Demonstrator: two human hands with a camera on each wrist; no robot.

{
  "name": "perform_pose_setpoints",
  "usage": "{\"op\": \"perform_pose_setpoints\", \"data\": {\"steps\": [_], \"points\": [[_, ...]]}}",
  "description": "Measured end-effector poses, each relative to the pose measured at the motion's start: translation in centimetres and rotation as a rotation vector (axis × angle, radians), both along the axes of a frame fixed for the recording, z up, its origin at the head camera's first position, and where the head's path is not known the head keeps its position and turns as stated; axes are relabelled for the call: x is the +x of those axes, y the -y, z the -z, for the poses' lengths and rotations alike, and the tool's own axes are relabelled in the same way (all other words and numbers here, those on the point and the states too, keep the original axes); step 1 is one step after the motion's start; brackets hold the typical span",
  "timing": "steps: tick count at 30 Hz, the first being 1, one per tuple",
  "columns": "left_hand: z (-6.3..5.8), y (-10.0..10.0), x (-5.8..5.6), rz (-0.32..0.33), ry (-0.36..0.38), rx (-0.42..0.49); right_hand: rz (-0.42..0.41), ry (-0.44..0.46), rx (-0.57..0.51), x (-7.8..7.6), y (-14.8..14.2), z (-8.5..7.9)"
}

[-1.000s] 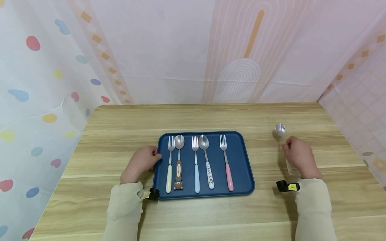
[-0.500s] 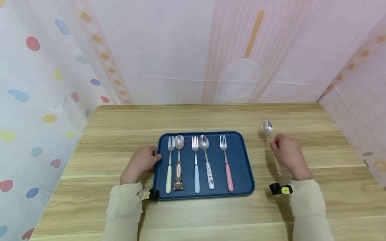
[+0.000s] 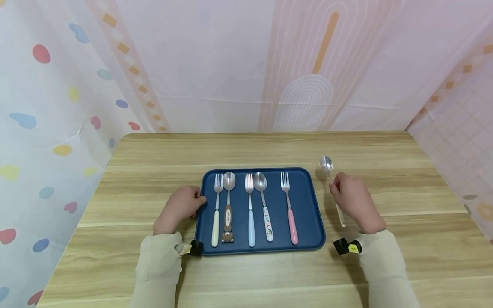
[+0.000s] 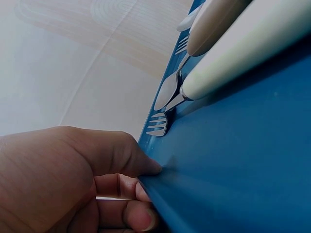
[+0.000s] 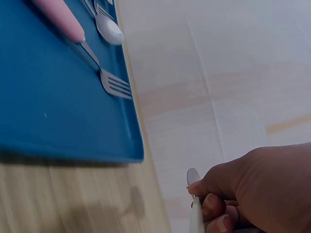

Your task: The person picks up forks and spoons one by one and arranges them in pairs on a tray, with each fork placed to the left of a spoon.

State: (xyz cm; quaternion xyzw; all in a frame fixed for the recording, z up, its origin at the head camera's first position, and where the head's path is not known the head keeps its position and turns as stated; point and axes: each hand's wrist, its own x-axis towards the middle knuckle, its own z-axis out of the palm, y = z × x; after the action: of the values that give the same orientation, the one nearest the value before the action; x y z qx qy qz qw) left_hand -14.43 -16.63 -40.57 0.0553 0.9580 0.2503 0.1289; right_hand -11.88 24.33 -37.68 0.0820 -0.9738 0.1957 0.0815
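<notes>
My left hand [image 3: 184, 205] grips the left rim of a dark blue tray [image 3: 308, 222]; in the left wrist view the thumb lies on top and the curled fingers sit under the edge. My right hand [image 3: 353, 199] pinches a metal spoon [image 3: 326, 164] with a pale handle [image 5: 196, 218], just right of the tray, bowl pointing away. On the tray, from left, lie a cream-handled fork [image 3: 215, 226], a brown bear-handled spoon [image 3: 228, 222], a blue-handled fork [image 3: 251, 229], a white patterned-handle spoon [image 3: 268, 224] and a pink-handled fork [image 3: 293, 226].
The tray rests on a wood-grain table [image 3: 269, 278]. Patterned curtains [image 3: 215, 64] hang behind the table and down both sides. On the tray, a bare blue strip lies right of the pink-handled fork.
My right hand has carried the spoon leftward across the table, closer to the tray. My left hand and the tray have stayed in place.
</notes>
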Motion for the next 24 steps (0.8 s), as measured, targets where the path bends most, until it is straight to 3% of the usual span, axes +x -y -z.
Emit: {"op": "perform_pose_setpoints", "data": {"steps": [11,24], "points": [[0.0,0.0,-0.1,-0.011,0.009,-0.005,-0.047,0.021,-0.003,-0.1,1.9,0.5],[0.1,0.0,-0.1,-0.014,0.014,-0.009,-0.053,0.109,0.004,-0.1,4.1,1.5]]}}
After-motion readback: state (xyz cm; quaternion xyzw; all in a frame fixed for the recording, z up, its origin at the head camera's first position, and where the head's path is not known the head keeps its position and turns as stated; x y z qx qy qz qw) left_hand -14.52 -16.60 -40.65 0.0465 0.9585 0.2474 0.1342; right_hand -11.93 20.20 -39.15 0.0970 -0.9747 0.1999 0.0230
